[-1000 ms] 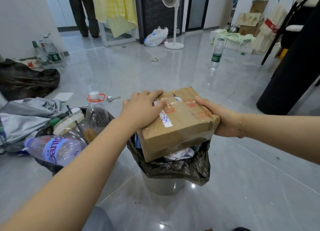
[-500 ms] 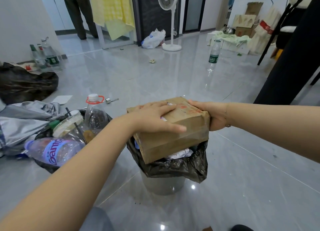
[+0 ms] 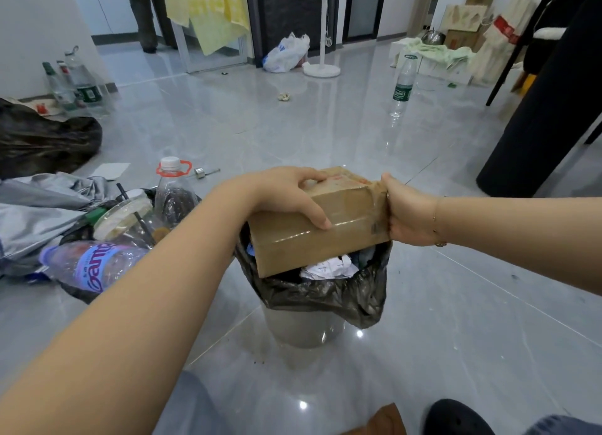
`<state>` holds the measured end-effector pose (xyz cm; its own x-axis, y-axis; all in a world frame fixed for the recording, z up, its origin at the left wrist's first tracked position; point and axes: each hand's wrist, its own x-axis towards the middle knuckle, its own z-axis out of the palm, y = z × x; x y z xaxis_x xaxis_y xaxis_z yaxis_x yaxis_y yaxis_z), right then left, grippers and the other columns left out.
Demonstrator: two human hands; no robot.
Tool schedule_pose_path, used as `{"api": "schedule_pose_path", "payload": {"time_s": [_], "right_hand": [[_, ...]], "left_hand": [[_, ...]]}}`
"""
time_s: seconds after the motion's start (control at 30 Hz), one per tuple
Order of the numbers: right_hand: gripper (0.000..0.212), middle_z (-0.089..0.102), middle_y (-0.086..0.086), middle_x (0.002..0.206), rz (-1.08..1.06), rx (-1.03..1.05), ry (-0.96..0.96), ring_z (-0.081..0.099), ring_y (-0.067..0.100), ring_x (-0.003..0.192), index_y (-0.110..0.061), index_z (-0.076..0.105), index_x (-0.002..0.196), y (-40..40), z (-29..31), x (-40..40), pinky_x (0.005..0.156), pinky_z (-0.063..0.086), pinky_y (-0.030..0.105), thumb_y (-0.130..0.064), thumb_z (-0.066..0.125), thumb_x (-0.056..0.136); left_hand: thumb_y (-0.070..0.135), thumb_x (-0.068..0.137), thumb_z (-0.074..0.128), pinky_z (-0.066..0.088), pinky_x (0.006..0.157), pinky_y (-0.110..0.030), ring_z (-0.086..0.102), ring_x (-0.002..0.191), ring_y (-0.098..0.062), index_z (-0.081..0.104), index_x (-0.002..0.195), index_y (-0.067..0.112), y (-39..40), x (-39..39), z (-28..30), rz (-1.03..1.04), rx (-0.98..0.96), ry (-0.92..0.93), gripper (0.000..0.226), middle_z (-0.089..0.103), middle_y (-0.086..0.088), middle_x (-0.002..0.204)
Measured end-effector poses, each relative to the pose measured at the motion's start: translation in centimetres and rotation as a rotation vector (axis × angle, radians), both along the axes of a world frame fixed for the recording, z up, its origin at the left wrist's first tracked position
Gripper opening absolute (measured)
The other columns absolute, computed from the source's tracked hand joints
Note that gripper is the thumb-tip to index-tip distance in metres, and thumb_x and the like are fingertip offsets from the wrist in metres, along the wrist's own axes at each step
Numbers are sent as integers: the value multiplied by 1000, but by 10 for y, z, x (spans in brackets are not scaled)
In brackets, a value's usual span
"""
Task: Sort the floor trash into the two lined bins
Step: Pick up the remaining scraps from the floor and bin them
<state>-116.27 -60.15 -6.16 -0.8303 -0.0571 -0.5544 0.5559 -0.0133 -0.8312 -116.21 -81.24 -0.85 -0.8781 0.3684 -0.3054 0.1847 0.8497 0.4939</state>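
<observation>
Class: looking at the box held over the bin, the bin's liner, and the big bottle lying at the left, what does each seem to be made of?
Box: brown corrugated cardboard, matte, with glossy clear tape that reflects light.
Liner: thin black plastic film, crinkled and shiny.
Bottle: clear plastic, probably PET; see-through wall, purple printed label.

Brown cardboard box (image 3: 321,219) is showing glossy clear tape over its matt, creased faces. The bin (image 3: 303,324) is looking like smooth pale plastic, with a thin, wrinkled, shiny black plastic liner (image 3: 325,291) and crumpled white paper (image 3: 329,268) inside. The grey tiled floor (image 3: 423,353) is gleaming, polished and reflective.
</observation>
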Motion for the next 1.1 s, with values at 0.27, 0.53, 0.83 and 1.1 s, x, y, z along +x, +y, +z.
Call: {"api": "schedule_pose_path", "payload": {"time_s": [0.27,0.53,0.83,1.1], "right_hand": [[30,60,15,111,-51,366,145,66,31,93,-3,56,113,-5,4,36,76,59,42,-19,35,98],[42,36,8,127,-59,570,251,49,22,92,-18,40,122,-22,-10,60,76,44,33,-3,48,84],[68,48,5,130,162,522,-95,52,26,108,-19,37,140,-5,-19,75,82,50,40,-41,67,83],[34,68,19,112,324,331,-80,64,34,105,-3,60,118,10,-25,62,86,56,41,-27,58,94]], "left_hand": [[41,65,85,45,100,-45,48,120,-26,32,136,61,0,-2,5,23,-58,-81,91,36,10,144],[34,76,78,43,102,-51,45,125,-36,5,143,60,27,-4,14,-91,-355,-68,103,26,1,154],[73,66,67,41,99,-44,42,122,-25,38,127,18,52,7,-21,-107,-233,377,87,49,-3,131],[61,76,67,29,113,-42,30,138,-27,13,151,45,47,-3,-22,-302,-243,345,94,20,11,158]]}}
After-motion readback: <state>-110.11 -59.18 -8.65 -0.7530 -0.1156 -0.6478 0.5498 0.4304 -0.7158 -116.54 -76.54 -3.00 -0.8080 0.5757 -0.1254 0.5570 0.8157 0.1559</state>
